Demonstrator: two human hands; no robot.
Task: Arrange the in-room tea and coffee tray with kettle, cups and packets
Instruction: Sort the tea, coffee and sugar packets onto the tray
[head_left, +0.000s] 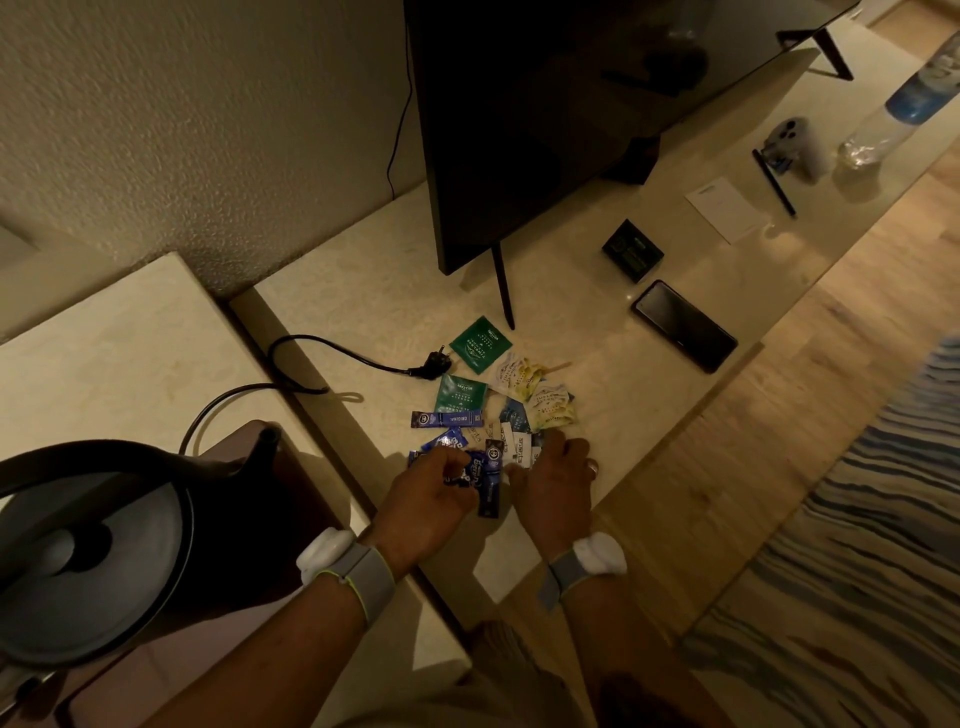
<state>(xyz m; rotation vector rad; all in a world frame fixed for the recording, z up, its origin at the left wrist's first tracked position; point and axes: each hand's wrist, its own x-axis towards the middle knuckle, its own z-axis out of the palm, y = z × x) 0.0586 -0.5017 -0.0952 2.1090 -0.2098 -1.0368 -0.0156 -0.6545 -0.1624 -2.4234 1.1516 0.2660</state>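
Observation:
A loose pile of tea and coffee packets lies on the cream counter (363, 291): two green tea sachets (480, 344), pale yellow sachets (550, 405), white sachets (519, 444) and dark blue coffee sticks (447, 419). My left hand (423, 506) pinches blue coffee sticks (488, 480) at the pile's near edge. Spread over the white sachets, my right hand (553, 486) has its fingertips touching them. A black kettle (88, 551) stands at lower left on a brown wooden tray (291, 478), with its cord and plug (431, 364) trailing over the counter. No cups are in view.
A dark television (561, 104) stands on thin legs behind the packets. A phone (683, 325), a small black box (631, 249), a notepad (724, 208), a pen (774, 182) and a water bottle (893, 104) lie to the right. Wooden floor and a striped rug (857, 545) border the counter.

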